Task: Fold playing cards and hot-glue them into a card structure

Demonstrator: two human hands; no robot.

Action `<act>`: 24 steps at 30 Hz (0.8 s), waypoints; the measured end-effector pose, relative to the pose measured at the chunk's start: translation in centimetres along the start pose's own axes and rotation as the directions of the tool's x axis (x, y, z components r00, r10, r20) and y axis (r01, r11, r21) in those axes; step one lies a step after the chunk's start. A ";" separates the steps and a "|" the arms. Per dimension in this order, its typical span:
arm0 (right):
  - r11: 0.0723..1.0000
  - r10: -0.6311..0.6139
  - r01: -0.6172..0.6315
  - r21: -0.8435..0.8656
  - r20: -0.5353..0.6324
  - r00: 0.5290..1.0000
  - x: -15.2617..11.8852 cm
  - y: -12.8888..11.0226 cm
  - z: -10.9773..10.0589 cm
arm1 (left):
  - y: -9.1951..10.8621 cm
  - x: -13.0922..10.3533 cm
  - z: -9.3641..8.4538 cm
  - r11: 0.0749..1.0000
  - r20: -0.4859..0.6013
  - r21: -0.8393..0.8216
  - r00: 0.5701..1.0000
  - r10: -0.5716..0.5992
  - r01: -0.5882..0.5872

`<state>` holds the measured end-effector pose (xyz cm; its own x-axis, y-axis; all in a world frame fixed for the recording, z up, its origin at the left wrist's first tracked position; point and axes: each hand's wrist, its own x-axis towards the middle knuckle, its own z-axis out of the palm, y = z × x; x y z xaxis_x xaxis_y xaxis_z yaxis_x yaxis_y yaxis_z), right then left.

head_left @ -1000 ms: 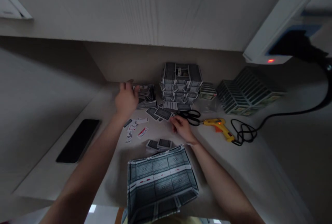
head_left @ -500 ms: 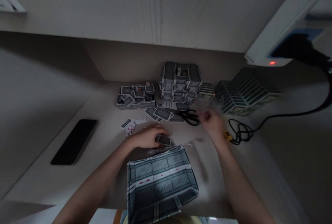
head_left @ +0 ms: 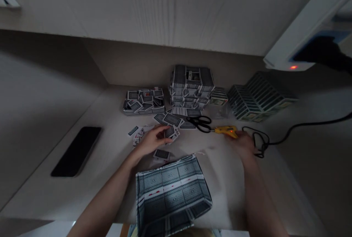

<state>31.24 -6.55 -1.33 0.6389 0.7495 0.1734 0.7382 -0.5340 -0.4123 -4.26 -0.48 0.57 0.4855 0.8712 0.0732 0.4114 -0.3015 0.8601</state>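
My left hand is pinching a few small patterned playing cards between thumb and fingers, just above the table. My right hand is closed around the handle end of a yellow hot glue gun, whose red light glows and whose nozzle points left. Close in front of me stands a tilted open box built from playing cards, touched by neither hand. More small cards lie between the box and my left hand. Black-handled scissors rest by the nozzle.
Behind are a tray of loose cards, a stacked card structure, scattered cards and bundled card stacks. A phone lies left. A black cord runs right, below a lit power strip. A shelf overhangs the back.
My right hand has moved from beside the scissors toward me and right, onto the glue gun, which now shows fully. My left hand has lifted cards away from the box, uncovering others.
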 end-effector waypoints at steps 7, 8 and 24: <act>0.963 0.216 -0.216 0.161 0.017 0.976 -0.7 -2.2 -3.2 | 1.3 -0.4 -0.2 0.996 -0.144 0.052 0.987 0.075 -0.068; 0.955 0.205 -0.208 0.211 0.033 0.978 -0.8 -2.8 -3.6 | 1.4 -0.4 -0.2 0.999 -0.156 0.043 0.987 0.035 -0.029; 0.904 -0.401 0.388 0.181 0.042 0.915 -6.2 -11.5 1.3 | 1.5 -1.0 0.2 0.981 -0.085 0.096 0.983 -0.162 0.170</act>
<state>18.54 -4.54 1.19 0.2796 0.9163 0.2868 0.8756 -0.1208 -0.4676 -3.97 -1.83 1.70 0.3452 0.9382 -0.0245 0.5599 -0.1849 0.8077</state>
